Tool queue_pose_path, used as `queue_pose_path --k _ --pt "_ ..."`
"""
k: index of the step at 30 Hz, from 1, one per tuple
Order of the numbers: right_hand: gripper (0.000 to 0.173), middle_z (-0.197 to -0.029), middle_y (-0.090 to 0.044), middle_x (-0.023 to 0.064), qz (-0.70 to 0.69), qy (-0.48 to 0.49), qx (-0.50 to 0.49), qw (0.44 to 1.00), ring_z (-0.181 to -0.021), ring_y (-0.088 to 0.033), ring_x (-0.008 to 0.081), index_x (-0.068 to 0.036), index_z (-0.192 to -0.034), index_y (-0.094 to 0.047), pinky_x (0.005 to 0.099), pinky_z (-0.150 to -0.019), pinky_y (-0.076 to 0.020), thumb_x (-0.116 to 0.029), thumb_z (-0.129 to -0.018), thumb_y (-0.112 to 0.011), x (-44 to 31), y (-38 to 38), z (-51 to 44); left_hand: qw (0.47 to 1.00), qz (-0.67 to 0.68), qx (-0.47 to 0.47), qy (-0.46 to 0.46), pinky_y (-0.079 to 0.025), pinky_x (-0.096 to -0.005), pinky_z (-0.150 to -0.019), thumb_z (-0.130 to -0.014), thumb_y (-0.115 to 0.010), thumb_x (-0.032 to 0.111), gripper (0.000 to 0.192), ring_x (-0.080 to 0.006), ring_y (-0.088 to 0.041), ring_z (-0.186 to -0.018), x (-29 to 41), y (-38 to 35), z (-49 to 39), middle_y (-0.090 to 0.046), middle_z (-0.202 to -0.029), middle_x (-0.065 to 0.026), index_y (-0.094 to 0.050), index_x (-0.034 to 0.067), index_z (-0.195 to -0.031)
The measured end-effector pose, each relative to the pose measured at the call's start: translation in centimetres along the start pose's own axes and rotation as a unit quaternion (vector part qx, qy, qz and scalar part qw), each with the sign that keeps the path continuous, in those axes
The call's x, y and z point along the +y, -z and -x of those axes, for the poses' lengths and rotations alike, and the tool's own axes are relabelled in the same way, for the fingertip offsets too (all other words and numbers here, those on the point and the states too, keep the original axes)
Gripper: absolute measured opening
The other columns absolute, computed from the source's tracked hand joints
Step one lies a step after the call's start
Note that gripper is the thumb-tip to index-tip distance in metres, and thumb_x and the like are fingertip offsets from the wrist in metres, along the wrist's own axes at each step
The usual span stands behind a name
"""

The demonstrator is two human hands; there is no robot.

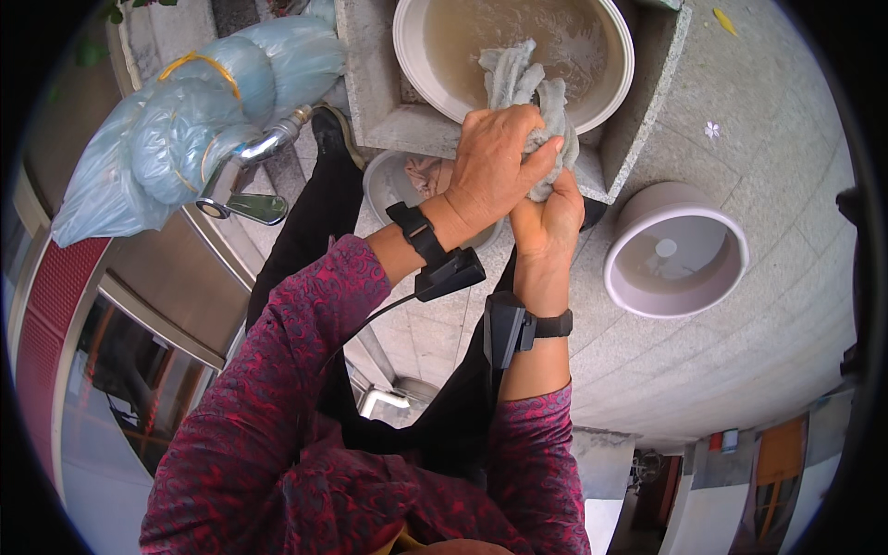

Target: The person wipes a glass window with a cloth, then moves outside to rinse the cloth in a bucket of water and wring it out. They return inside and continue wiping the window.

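A wet, pale grey cloth (pixel 515 75) is bunched between my two hands over the near rim of a white basin (pixel 404 66). Murky brownish water (pixel 461 31) fills much of that basin. My left hand (pixel 496 156) grips the cloth from above, its thumb pressed against the folds. From below, my right hand (pixel 551 215) holds the cloth's lower end, close to the left thumb. The cloth's far end hangs over the water; whether it touches the surface I cannot tell.
The basin sits in a stone sink (pixel 409 128). A metal faucet (pixel 267 144) and wrapped blue plastic pipe or bundle (pixel 187 118) lie left. Beneath my forearms, another basin (pixel 378 184) holds pinkish cloth (pixel 427 173). A lilac bucket (pixel 642 208) with cloudy water stands right on the paving (pixel 784 229).
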State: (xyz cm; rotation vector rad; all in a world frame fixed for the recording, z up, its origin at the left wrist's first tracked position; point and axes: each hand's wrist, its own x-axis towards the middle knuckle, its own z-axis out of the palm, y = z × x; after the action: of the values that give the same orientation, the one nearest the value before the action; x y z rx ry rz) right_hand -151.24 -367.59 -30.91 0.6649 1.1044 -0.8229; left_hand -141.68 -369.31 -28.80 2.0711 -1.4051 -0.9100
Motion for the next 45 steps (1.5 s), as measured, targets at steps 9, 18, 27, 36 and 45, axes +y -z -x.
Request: queue_pose_path --k 9,18,27,36,45 --pt "0.042 -0.141 -0.046 0.0147 0.0 0.016 -0.102 0.995 -0.13 -0.046 0.0277 0.0 -0.141 -0.037 0.042 -0.111 -0.0375 -0.006 -0.099 -0.037 0.1 -0.1 -0.1 0.999 0.019 0.007 0.048 -0.042 -0.0373 -0.075 -0.084 -0.067 0.027 0.02 -0.0249 -0.062 -0.075 -0.7 -0.6 0.2 -0.063 -0.075 -0.0064 -0.058 0.01 -0.084" --pt "0.054 -0.142 -0.046 0.0119 0.04 0.08 -0.202 0.975 -0.133 -0.042 0.0252 0.001 -0.142 -0.036 0.0419 -0.115 -0.029 0.001 -0.089 -0.044 -0.1 -0.6 -0.2 0.983 0.108 -0.065 0.132 -0.046 -0.0351 -0.076 -0.092 -0.059 0.029 0.023 -0.0239 -0.062 -0.083 -4.3 0.6 -1.6 -0.065 -0.093 -0.01 -0.062 0.007 -0.096" --pt "0.044 -0.136 -0.052 0.0131 -0.036 0.035 -0.081 0.995 -0.127 -0.048 0.026 -0.003 -0.137 -0.044 0.0406 -0.11 -0.0357 -0.025 -0.099 -0.046 -1.2 0.1 -0.4 0.992 0.087 -0.094 0.0 -0.04 -0.0367 -0.085 -0.089 -0.064 0.03 0.024 -0.0281 -0.058 -0.081 -4.4 -1.3 3.6 -0.065 -0.085 -0.0079 -0.064 0.006 -0.09" --pt "0.046 -0.135 -0.049 0.0188 -0.009 0.019 -0.035 0.999 -0.121 -0.053 0.0311 0.0 -0.139 -0.034 0.0482 -0.106 -0.042 0.0 -0.094 -0.042 0.6 0.5 -0.9 0.996 -0.024 -0.087 0.009 -0.042 -0.039 -0.074 -0.083 -0.069 0.025 0.022 -0.0293 -0.056 -0.076 0.2 0.2 0.7 -0.058 -0.078 -0.0074 -0.056 0.007 -0.081" --pt "0.033 -0.125 -0.056 0.0137 -0.003 -0.008 0.003 1.0 -0.117 -0.054 0.0282 0.002 -0.125 -0.049 0.0427 -0.103 -0.0444 -0.005 -0.093 -0.045 -0.3 1.3 -1.0 0.991 0.044 -0.097 0.081 -0.045 -0.0403 -0.074 -0.087 -0.065 0.025 0.02 -0.0325 -0.058 -0.082 -0.2 0.0 1.1 -0.059 -0.093 -0.0114 -0.058 0.007 -0.095"
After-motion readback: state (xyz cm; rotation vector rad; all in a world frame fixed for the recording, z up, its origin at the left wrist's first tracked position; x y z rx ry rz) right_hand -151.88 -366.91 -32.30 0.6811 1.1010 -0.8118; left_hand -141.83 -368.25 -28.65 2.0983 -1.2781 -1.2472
